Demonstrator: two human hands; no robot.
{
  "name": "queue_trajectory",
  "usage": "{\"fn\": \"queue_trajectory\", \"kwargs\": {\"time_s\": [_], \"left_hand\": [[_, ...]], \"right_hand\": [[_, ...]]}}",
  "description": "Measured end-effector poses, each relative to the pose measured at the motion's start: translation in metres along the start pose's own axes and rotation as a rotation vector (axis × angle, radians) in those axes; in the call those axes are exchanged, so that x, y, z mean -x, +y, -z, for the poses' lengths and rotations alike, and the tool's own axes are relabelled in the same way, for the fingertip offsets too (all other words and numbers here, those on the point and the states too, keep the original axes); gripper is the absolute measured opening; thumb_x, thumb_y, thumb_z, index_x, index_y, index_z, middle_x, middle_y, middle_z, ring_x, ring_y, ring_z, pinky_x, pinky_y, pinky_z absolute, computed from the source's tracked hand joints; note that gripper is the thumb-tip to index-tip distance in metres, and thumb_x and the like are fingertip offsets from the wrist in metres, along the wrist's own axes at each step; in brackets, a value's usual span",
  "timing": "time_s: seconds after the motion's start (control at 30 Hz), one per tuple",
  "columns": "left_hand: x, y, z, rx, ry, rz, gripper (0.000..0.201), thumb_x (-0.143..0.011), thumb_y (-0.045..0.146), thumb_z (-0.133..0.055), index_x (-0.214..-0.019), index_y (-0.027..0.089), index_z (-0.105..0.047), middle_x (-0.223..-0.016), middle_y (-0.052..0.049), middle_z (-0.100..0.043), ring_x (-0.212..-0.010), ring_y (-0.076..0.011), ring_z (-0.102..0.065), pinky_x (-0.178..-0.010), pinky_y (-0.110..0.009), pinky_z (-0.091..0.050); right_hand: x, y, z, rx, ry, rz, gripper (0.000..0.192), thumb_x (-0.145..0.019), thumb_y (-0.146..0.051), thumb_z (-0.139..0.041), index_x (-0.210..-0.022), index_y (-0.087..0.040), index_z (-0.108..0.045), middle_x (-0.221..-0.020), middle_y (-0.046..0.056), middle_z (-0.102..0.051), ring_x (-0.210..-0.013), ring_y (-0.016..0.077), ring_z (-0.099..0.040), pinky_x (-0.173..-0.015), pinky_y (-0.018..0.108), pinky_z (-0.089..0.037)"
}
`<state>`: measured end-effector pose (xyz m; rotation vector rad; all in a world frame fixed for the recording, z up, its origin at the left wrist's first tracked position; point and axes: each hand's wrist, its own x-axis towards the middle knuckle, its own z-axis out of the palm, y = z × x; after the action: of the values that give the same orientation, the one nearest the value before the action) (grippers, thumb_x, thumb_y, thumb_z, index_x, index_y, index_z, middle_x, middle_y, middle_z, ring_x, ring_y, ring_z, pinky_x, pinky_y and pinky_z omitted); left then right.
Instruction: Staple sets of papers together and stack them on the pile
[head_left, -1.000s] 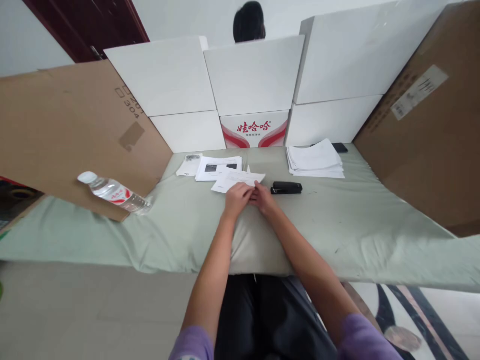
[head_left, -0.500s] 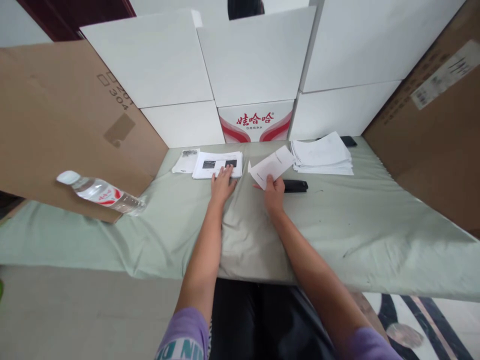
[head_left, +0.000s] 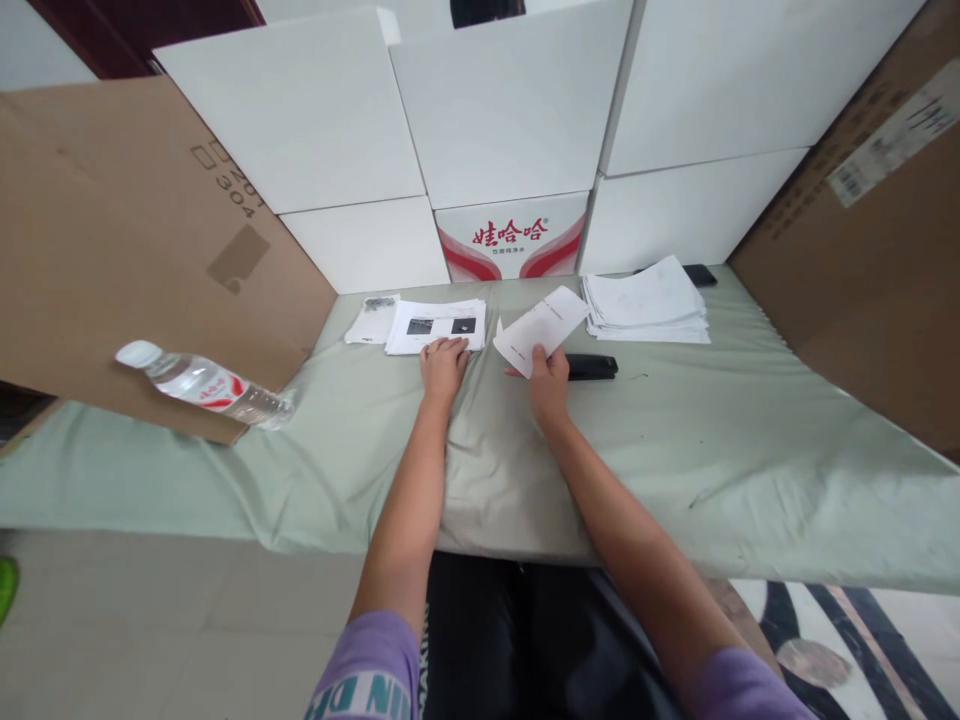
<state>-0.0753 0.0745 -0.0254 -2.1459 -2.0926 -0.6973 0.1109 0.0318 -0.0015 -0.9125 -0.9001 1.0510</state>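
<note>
My right hand [head_left: 550, 385] pinches a white sheet of paper [head_left: 540, 328] with faint printed lines, thumb on top; the sheet looks bent or doubled over. Just beyond that hand, a black stapler [head_left: 592, 367] lies on the cloth, its left end hidden. Resting on the near edge of a stack of printed papers [head_left: 435, 312] is my left hand [head_left: 444, 370], palm down with its fingers slightly bent. Dark pictures show on the stack's top page. A small clear bag [head_left: 373, 320] with dark bits in it lies against the stack's left side.
A stack of white papers [head_left: 645, 300] lies at the back right, with a black phone [head_left: 700, 275] partly behind it. A water bottle [head_left: 210, 385] leans at the left by a cardboard panel [head_left: 150, 250]. White boxes [head_left: 510, 110] wall off the back.
My left hand's fingers have drawn back toward me, from over the printed pages to the stack's near edge. My right hand and its paper have hardly moved; the view has shifted slightly.
</note>
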Motion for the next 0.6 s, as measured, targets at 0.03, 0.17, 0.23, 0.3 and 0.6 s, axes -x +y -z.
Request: {"fn": "queue_trajectory", "kwargs": {"time_s": [0.03,0.17,0.23,0.3,0.6], "left_hand": [[0.000,0.000,0.000,0.006,0.004,0.003,0.033,-0.097,0.036,-0.048,-0.124,0.032,-0.067,-0.132,-0.004,-0.066,-0.128,-0.0249,-0.048,-0.112,-0.043,-0.027],[-0.001,0.001,0.000,0.010,0.023,0.037,0.034,-0.100,0.035,-0.040,-0.112,0.028,-0.071,-0.122,-0.007,-0.071,-0.122,-0.0250,-0.054,-0.109,-0.044,-0.027],[-0.002,0.000,0.001,0.005,0.044,0.059,0.034,-0.101,0.032,-0.038,-0.109,0.024,-0.070,-0.116,-0.010,-0.072,-0.117,-0.0244,-0.058,-0.109,-0.042,-0.027],[-0.002,0.000,0.001,0.005,0.073,0.076,0.033,-0.100,0.030,-0.037,-0.109,0.021,-0.068,-0.111,-0.011,-0.073,-0.111,-0.0237,-0.062,-0.108,-0.041,-0.028],[-0.005,-0.003,-0.001,0.022,0.117,0.098,0.032,-0.099,0.023,-0.034,-0.119,0.017,-0.059,-0.094,-0.012,-0.075,-0.093,-0.0255,-0.069,-0.106,-0.040,-0.033]], "right_hand": [[0.000,0.001,0.000,-0.008,-0.003,-0.005,0.045,-0.090,-0.055,-0.053,-0.121,-0.021,-0.056,-0.114,0.010,-0.063,-0.102,0.0239,-0.063,-0.071,0.039,-0.065],[0.000,0.002,-0.002,-0.034,-0.006,-0.015,0.041,-0.090,-0.053,-0.055,-0.113,-0.019,-0.058,-0.111,0.010,-0.065,-0.096,0.0230,-0.065,-0.065,0.037,-0.065],[0.000,-0.001,-0.002,-0.084,-0.007,-0.013,0.037,-0.089,-0.051,-0.058,-0.109,-0.019,-0.058,-0.107,0.009,-0.066,-0.094,0.0223,-0.066,-0.066,0.036,-0.064],[-0.001,-0.005,-0.001,-0.217,-0.006,-0.022,0.035,-0.087,-0.048,-0.061,-0.109,-0.022,-0.058,-0.108,0.007,-0.068,-0.096,0.0216,-0.067,-0.069,0.035,-0.064],[-0.010,-0.008,0.000,-0.533,0.084,-0.397,0.021,-0.088,-0.026,-0.054,-0.109,-0.021,-0.056,-0.108,0.005,-0.073,-0.092,0.0209,-0.072,-0.066,0.035,-0.063]]}}
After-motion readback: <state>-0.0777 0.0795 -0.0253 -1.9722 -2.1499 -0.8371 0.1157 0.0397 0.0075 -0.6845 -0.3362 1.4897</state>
